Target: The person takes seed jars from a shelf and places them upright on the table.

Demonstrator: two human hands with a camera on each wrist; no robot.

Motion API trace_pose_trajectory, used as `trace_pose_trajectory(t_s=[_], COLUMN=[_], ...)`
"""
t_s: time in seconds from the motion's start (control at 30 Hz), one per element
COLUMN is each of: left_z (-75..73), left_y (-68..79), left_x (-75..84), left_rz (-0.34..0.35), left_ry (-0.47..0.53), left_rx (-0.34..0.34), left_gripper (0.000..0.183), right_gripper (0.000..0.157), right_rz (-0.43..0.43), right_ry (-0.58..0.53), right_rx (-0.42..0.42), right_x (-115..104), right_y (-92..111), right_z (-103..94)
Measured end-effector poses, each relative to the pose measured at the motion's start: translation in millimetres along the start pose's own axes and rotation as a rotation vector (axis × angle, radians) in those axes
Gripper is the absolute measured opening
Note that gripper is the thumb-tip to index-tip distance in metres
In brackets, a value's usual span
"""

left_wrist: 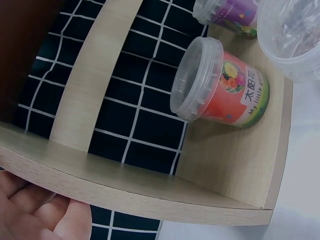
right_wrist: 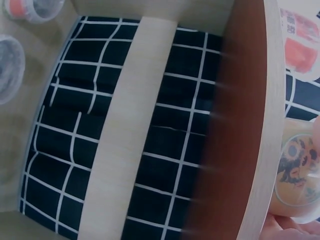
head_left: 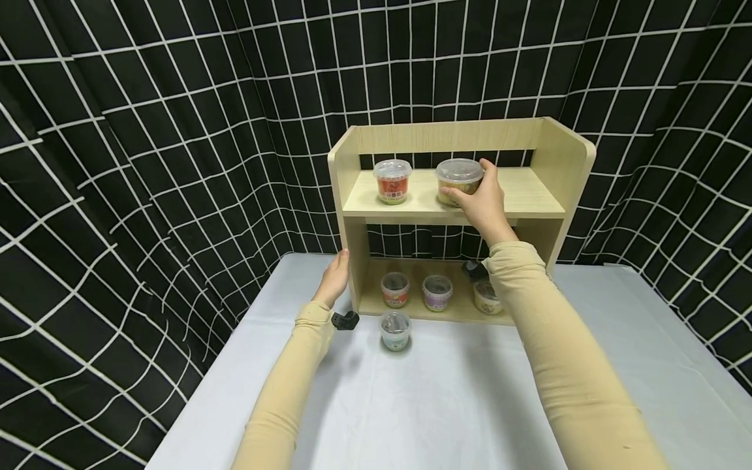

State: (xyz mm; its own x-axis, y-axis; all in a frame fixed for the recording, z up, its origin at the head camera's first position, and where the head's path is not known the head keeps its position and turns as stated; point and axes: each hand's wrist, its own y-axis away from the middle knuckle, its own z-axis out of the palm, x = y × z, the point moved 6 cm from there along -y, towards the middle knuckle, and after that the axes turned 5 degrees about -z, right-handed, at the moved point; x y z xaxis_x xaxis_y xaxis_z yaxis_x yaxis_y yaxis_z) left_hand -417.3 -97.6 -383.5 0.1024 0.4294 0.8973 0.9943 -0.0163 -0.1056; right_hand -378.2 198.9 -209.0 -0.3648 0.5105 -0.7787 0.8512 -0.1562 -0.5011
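Note:
My right hand [head_left: 489,203] grips a lidded plastic tub [head_left: 459,171] at the upper board of a small wooden shelf [head_left: 452,213], thumb in front and fingers round its right side. A sunflower picture marks this tub in the right wrist view, partly hidden by the board's edge. To its left on the upper board stands a red-labelled cup [head_left: 392,186] with a clear lid. My left hand [head_left: 333,279] touches the outside of the shelf's left side panel [left_wrist: 130,197], its fingers relaxed and holding nothing.
On the lower board stand a red cup [head_left: 395,291], a purple cup [head_left: 437,292] and a cream tub [head_left: 486,297], the last partly behind my right sleeve. A pale blue cup [head_left: 395,331] stands on the white table in front. Black gridded cloth [head_left: 423,65] hangs behind the shelf.

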Motion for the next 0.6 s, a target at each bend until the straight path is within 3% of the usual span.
trace_pose_trajectory(t_s=[0.37,0.6], left_z=[1.0,2.0], left_y=[-1.0,-2.4], left_x=[-0.8,-1.0], left_rz=[0.013,0.009], left_ry=[0.011,0.016], left_rx=[-0.002,-0.007], left_gripper=[0.062,0.063], right_gripper=[0.091,0.088], right_rz=[-0.019,-0.066], right_ry=[-0.099,-0.155], right_rx=[0.011,0.003], right_x=[-8,-24], right_y=[6,10], right_z=[-6.7,-4.8])
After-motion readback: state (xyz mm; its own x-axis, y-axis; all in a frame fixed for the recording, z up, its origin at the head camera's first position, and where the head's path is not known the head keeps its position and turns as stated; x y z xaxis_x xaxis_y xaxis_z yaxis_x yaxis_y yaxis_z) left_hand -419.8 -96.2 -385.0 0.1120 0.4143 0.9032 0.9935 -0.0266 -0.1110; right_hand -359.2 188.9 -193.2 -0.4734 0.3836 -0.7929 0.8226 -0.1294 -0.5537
